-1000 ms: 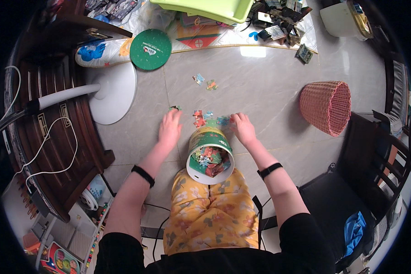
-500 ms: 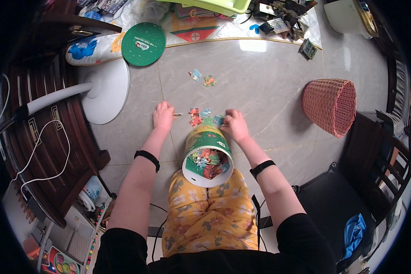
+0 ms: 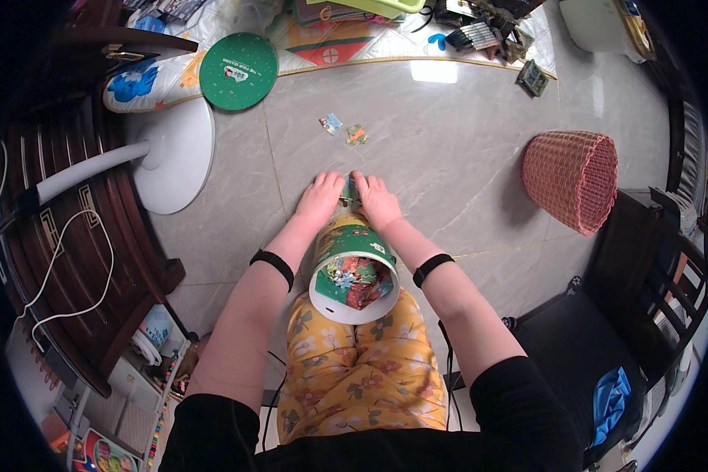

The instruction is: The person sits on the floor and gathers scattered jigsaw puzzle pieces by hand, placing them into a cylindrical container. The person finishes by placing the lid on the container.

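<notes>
On the grey floor my left hand [image 3: 321, 197] and my right hand [image 3: 377, 201] are close together, fingers bent down around jigsaw pieces [image 3: 349, 190]. Only a narrow teal-green strip of the pieces shows between the hands; the rest is covered by my fingers. Just below, a green and yellow cardboard tub [image 3: 354, 313] lies on its side against my legs, its white-rimmed mouth toward me. Many colourful jigsaw pieces [image 3: 359, 275] fill its inside. Beyond my hands lie two loose pieces, a blue and white one [image 3: 330, 123] and a green and orange one [image 3: 356, 134].
A round green lid [image 3: 239, 72] leans by a white stand base [image 3: 177, 161] at the left. Far right, a woven pink basket [image 3: 566, 177] lies tipped. A black chair [image 3: 566, 346] stands lower right, a dark wooden cabinet [image 3: 71, 236] at the left. A patterned mat [image 3: 401, 53] borders the far side.
My hands have come together from either side, each bringing a jigsaw piece inward. The pieces that lay in front of the tub are now hidden beneath them. The view has shifted slightly.
</notes>
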The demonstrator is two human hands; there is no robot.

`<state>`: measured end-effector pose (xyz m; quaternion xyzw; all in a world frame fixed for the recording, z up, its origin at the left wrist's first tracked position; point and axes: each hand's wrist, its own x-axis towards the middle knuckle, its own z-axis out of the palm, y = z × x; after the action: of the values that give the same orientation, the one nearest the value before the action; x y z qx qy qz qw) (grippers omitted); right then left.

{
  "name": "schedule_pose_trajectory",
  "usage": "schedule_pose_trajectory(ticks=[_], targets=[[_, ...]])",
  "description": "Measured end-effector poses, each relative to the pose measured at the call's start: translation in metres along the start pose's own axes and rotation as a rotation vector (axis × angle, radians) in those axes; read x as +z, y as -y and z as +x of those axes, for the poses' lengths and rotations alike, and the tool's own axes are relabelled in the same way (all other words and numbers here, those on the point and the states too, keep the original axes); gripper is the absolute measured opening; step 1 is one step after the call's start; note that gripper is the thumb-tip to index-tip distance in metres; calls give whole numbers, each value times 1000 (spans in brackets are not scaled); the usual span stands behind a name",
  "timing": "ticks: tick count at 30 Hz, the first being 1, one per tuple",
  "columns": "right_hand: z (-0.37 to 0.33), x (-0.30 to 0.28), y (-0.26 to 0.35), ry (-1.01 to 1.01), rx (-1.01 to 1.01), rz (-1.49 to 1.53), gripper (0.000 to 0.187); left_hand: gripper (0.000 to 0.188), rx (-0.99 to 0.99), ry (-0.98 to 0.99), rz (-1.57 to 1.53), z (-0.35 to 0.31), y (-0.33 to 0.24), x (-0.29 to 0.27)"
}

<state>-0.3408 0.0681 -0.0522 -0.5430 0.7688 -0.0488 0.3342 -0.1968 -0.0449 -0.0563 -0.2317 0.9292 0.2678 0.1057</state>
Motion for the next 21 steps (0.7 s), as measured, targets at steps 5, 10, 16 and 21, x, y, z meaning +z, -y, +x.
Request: schedule_pose_trajectory(ticks=[5,10,16,21], targets=[[6,-2,10,1,97,22,85,53,-126,85,-55,4,-4,-2],[14,-6,16,-4,229,34,73,53,-157,174,-49,3,-1,3],[9,3,12,51,128,-25,62,51,-158,45,-85,-7,-5,8],[5,10,10,-22,71,15,52,53,-144,64,-121,-5,-5,5]])
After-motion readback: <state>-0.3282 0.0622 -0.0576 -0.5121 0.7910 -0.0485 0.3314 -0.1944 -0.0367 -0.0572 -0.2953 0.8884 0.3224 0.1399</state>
